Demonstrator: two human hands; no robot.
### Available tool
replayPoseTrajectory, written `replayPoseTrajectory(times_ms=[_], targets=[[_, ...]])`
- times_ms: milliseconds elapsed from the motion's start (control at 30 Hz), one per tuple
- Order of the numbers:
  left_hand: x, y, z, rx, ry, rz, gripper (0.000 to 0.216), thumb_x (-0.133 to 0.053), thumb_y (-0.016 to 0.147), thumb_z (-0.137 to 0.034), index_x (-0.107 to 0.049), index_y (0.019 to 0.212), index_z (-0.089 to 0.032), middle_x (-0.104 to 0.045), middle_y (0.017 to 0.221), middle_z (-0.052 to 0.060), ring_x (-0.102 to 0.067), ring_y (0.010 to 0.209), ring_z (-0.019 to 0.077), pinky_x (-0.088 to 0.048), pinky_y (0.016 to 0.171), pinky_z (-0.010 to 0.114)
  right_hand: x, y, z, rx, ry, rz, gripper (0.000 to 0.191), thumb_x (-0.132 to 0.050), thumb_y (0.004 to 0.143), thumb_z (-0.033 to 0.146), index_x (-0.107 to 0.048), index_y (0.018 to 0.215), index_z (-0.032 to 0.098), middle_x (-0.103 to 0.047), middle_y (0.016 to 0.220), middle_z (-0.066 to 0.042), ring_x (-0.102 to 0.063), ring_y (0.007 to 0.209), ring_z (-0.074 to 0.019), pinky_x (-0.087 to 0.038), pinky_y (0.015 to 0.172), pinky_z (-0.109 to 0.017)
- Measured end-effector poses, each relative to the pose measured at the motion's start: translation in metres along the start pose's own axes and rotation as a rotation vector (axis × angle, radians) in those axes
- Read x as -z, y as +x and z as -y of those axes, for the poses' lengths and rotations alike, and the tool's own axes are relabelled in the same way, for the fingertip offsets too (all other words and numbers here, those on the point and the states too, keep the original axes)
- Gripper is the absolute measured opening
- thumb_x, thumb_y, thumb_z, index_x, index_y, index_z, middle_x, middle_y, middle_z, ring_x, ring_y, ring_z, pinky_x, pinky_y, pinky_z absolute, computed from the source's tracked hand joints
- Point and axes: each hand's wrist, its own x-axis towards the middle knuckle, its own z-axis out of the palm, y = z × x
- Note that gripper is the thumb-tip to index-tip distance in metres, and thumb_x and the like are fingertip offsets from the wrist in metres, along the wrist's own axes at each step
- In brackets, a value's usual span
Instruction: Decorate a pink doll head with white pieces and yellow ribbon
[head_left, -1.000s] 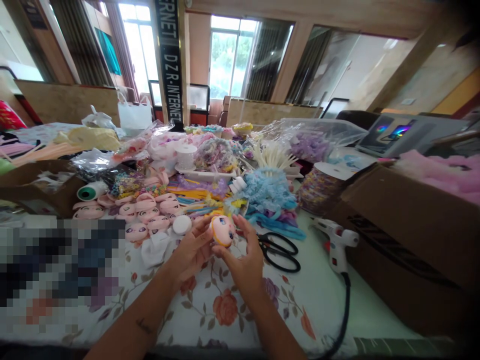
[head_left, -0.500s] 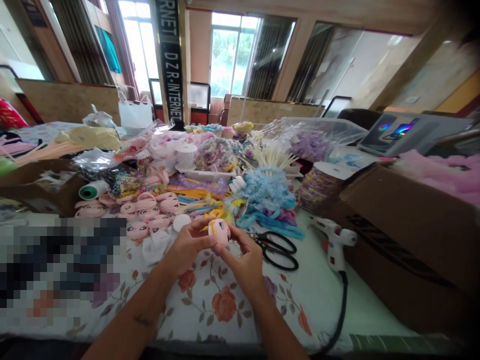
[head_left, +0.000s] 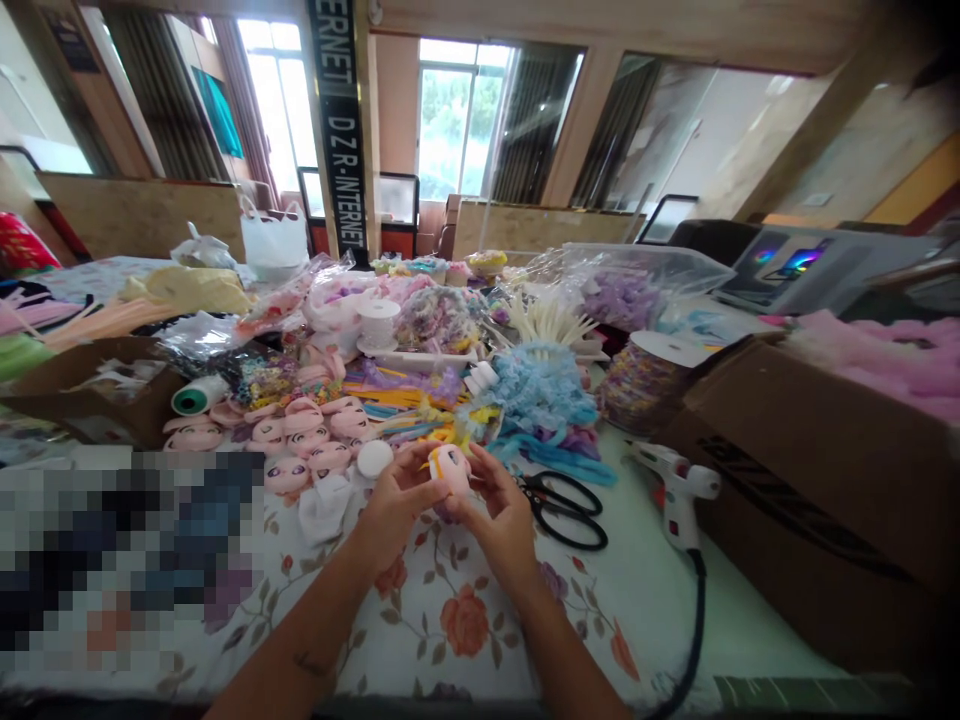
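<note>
A small pink doll head (head_left: pixel 451 470) with an orange-yellow edge is held between both my hands above the flowered tablecloth (head_left: pixel 450 610). My left hand (head_left: pixel 394 500) pinches it from the left, fingers closed around it. On its right side my right hand (head_left: pixel 502 510) grips it with bent fingers. Behind my left hand lie several more pink doll faces (head_left: pixel 300 440) and a white round lid (head_left: pixel 373 458).
Black scissors (head_left: pixel 566 505) lie just right of my hands, a white glue gun (head_left: pixel 675 490) with a black cord beyond them. A large cardboard box (head_left: pixel 817 470) stands at right. Blue lace trim (head_left: pixel 540 390), ribbon spools, bags of craft bits and a green-ended spool (head_left: pixel 196 396) crowd the far table.
The doll head has been turned in my fingers: its painted face showed a second ago, now mostly its pink side. Both hands stay closed on it, about where they were.
</note>
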Motion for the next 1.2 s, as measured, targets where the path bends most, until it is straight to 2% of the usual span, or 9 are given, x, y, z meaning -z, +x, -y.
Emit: replayPoseTrajectory(times_ms=[200, 367, 433, 600, 700, 800, 933, 1067, 1200], targets=[[0.001, -0.001, 0.000, 0.016, -0.067, -0.013, 0.037, -0.073, 0.067, -0.017, -0.060, 0.102, -0.018, -0.065, 0.100, 0.006, -0.064, 0.083, 0.0184, -0.051, 0.067, 0.028, -0.001, 0.001, -0.003, -0.011, -0.029, -0.043, 0.063, -0.083, 0.055, 0.029, -0.062, 0.115, 0.023, -0.070, 0.102, -0.007, -0.064, 0.091, -0.0253, -0.050, 0.085, -0.043], [0.006, 0.000, 0.001, 0.008, -0.050, -0.042, 0.034, -0.076, 0.064, -0.014, -0.062, 0.095, -0.016, -0.065, 0.092, 0.004, -0.063, 0.076, 0.0152, -0.052, 0.062, 0.026, -0.004, 0.000, 0.002, -0.086, 0.104, -0.046, 0.052, -0.084, 0.053, 0.024, -0.066, 0.102, 0.021, -0.071, 0.102, -0.007, -0.064, 0.099, -0.0278, -0.047, 0.091, -0.045], [0.006, 0.001, 0.001, -0.011, -0.033, -0.039, 0.034, -0.076, 0.064, -0.015, -0.062, 0.095, -0.016, -0.065, 0.092, 0.003, -0.063, 0.076, 0.0142, -0.052, 0.064, 0.026, -0.005, -0.001, 0.003, -0.118, 0.134, -0.032, 0.051, -0.082, 0.056, 0.024, -0.065, 0.104, 0.020, -0.071, 0.104, -0.008, -0.063, 0.101, -0.0281, -0.047, 0.091, -0.045], [0.002, -0.002, 0.003, -0.047, 0.016, 0.004, 0.034, -0.074, 0.069, -0.020, -0.060, 0.100, -0.018, -0.065, 0.097, 0.004, -0.063, 0.080, 0.0156, -0.051, 0.068, 0.027, -0.006, -0.004, 0.005, -0.108, 0.139, -0.008, 0.066, -0.081, 0.060, 0.030, -0.055, 0.120, 0.020, -0.065, 0.116, -0.011, -0.061, 0.104, -0.0271, -0.049, 0.090, -0.042], [-0.001, -0.005, -0.001, -0.080, 0.101, 0.032, 0.036, -0.074, 0.068, -0.019, -0.059, 0.100, -0.018, -0.066, 0.095, 0.005, -0.063, 0.081, 0.0154, -0.050, 0.068, 0.025, -0.007, -0.005, 0.006, -0.103, 0.194, 0.061, 0.060, -0.079, 0.062, 0.032, -0.058, 0.116, 0.019, -0.062, 0.119, -0.011, -0.062, 0.100, -0.0261, -0.053, 0.083, -0.039], [-0.001, -0.008, -0.010, -0.167, 0.226, 0.079, 0.042, -0.077, 0.064, -0.015, -0.059, 0.102, -0.019, -0.065, 0.102, 0.007, -0.062, 0.091, 0.0184, -0.050, 0.073, 0.027, -0.006, -0.005, 0.009, -0.060, 0.273, 0.127, 0.055, -0.080, 0.061, 0.027, -0.061, 0.111, 0.021, -0.066, 0.112, -0.009, -0.064, 0.096, -0.0244, -0.054, 0.082, -0.038], [0.001, -0.011, -0.026, -0.263, 0.359, 0.198, 0.047, -0.080, 0.058, -0.010, -0.063, 0.100, -0.021, -0.060, 0.116, 0.008, -0.056, 0.107, 0.0249, -0.050, 0.085, 0.035, -0.004, -0.005, 0.013, 0.024, 0.339, 0.136, 0.059, -0.084, 0.054, 0.021, -0.063, 0.109, 0.025, -0.067, 0.110, -0.006, -0.063, 0.099, -0.0250, -0.052, 0.087, -0.039], [0.003, -0.014, -0.031, -0.283, 0.469, 0.230, 0.049, -0.080, 0.058, -0.010, -0.064, 0.102, -0.024, -0.057, 0.118, 0.008, -0.053, 0.113, 0.0266, -0.047, 0.091, 0.038, -0.004, -0.006, 0.013, 0.037, 0.313, 0.118, 0.054, -0.082, 0.056, 0.020, -0.066, 0.107, 0.023, -0.069, 0.106, -0.007, -0.064, 0.099, -0.0266, -0.052, 0.087, -0.042], [0.002, -0.016, -0.030, -0.344, 0.500, 0.255, 0.050, -0.079, 0.059, -0.007, -0.065, 0.104, -0.026, -0.054, 0.118, 0.007, -0.050, 0.117, 0.0266, -0.047, 0.093, 0.038, -0.001, -0.010, 0.010, 0.044, 0.300, 0.089, 0.056, -0.081, 0.056, 0.016, -0.067, 0.110, 0.025, -0.069, 0.110, -0.006, -0.062, 0.105, -0.0278, -0.050, 0.092, -0.043]])
